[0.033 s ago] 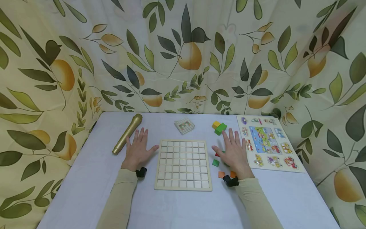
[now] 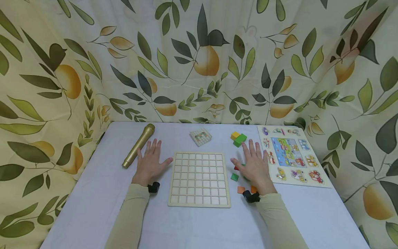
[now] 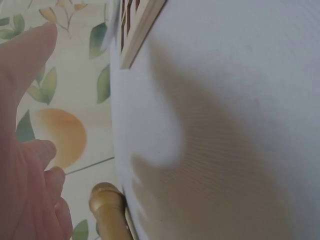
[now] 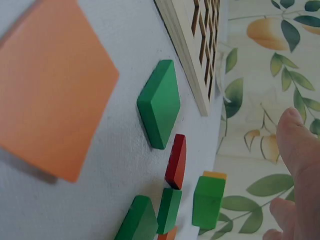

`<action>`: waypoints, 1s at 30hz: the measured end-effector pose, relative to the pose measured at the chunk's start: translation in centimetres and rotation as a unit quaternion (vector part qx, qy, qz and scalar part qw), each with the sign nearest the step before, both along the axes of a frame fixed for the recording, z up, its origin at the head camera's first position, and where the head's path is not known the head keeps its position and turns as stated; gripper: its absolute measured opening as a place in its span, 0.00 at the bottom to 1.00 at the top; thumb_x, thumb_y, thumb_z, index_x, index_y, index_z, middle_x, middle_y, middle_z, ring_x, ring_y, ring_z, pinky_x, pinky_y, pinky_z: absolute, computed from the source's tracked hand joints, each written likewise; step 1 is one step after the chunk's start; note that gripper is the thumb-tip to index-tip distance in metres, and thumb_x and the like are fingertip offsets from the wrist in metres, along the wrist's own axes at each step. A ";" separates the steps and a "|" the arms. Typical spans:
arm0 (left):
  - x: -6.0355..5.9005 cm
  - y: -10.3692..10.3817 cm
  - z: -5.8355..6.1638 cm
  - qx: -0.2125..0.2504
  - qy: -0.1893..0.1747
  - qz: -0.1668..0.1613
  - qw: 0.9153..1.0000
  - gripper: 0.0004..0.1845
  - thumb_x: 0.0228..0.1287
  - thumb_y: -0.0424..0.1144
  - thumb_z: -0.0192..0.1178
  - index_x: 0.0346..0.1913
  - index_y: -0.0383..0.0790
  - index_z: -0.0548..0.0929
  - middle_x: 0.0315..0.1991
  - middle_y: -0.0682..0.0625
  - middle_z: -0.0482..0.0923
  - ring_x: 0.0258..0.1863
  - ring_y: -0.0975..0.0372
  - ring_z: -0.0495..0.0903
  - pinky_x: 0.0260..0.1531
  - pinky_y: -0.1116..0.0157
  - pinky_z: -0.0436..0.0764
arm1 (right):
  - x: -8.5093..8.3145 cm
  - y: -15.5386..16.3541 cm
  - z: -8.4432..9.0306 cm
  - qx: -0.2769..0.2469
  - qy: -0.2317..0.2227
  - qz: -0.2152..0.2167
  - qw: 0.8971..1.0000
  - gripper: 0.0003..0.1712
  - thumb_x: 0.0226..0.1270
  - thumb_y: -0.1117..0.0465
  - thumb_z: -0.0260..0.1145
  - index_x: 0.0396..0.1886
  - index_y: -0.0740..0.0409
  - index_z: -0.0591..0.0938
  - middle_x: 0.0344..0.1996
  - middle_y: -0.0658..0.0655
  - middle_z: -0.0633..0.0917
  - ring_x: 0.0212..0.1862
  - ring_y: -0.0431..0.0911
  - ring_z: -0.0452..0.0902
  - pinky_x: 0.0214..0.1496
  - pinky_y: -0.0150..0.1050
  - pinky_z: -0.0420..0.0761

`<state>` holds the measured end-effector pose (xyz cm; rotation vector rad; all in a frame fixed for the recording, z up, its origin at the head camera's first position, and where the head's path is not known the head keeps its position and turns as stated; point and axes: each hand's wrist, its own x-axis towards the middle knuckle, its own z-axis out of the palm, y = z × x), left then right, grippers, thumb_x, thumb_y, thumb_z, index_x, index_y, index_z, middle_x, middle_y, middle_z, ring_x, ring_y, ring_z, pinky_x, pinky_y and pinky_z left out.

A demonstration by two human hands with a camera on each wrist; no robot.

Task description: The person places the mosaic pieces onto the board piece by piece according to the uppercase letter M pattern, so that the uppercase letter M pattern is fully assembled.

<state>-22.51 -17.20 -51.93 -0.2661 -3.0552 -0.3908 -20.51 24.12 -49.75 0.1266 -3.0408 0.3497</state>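
My left hand [image 2: 150,164] is flat with its fingers spread, holding nothing, between a gold microphone-shaped object [image 2: 138,147] and the left side of a wooden grid board [image 2: 199,206]. On the board's other side, my right hand [image 2: 255,167] hovers above small coloured tiles, its fingers straight and spread. Among those tiles are a green tile [image 2: 234,177] and an orange tile [image 2: 240,190]; others lie partly hidden under the hand. In the right wrist view a red tile [image 4: 176,161] stands out among green ones. Shadow shows beneath the left hand in its wrist view.
Behind the grid board lies a small patterned grid card [image 2: 200,137]. A green block [image 2: 239,140] and a yellow block [image 2: 235,135] sit at the back right. A picture puzzle board [image 2: 270,177] lies at the right edge. Patterned curtains [image 2: 186,93] surround the white table.
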 end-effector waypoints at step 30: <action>9.8 3.3 0.4 0.040 -0.162 -0.082 0.983 0.77 0.31 0.77 0.69 0.75 0.27 0.48 0.76 0.34 0.39 0.75 0.45 0.37 0.62 0.32 0.37 | 0.9 0.6 -0.4 -0.062 -0.055 0.106 0.991 0.15 0.62 0.61 0.73 0.48 0.60 0.86 0.50 0.62 0.77 0.56 0.61 0.67 0.56 0.59 0.70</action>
